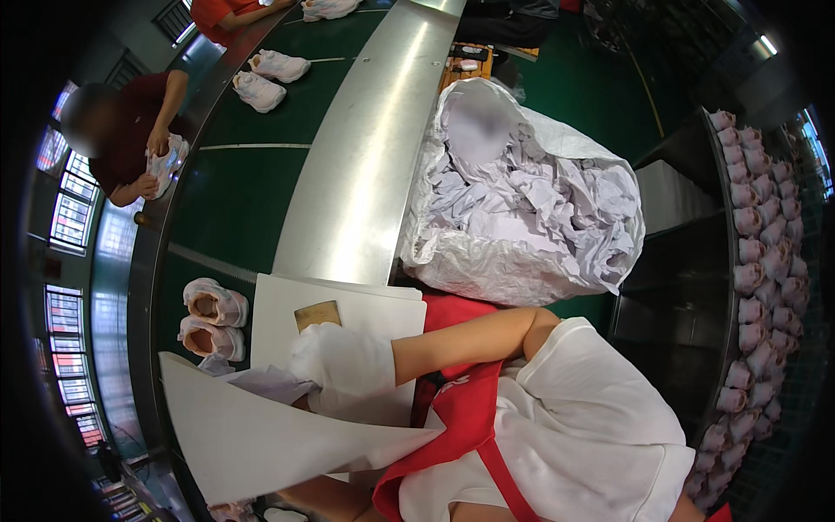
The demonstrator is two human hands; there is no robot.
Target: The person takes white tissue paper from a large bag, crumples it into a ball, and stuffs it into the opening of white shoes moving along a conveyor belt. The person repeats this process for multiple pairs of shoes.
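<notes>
White cotton glove on the right hand (pixel 344 361), centre-low in frame, fingers closed on crumpled tissue paper (pixel 261 381) over a big white sheet (pixel 261 444). Left hand's hidden under that sheet, can't tell its grip. Pale pink sneakers (pixel 213 317) sit just left on the green conveyor belt (pixel 235 200). Huge woven sack of crumpled paper (pixel 522 209) fills upper centre; small tan tag (pixel 317 314) lies on a white box (pixel 348 304).

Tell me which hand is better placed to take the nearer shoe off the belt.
Probably the right: the gloved right hand lies on the crumpled paper beside the shoe; the left hand is out of sight.
</notes>
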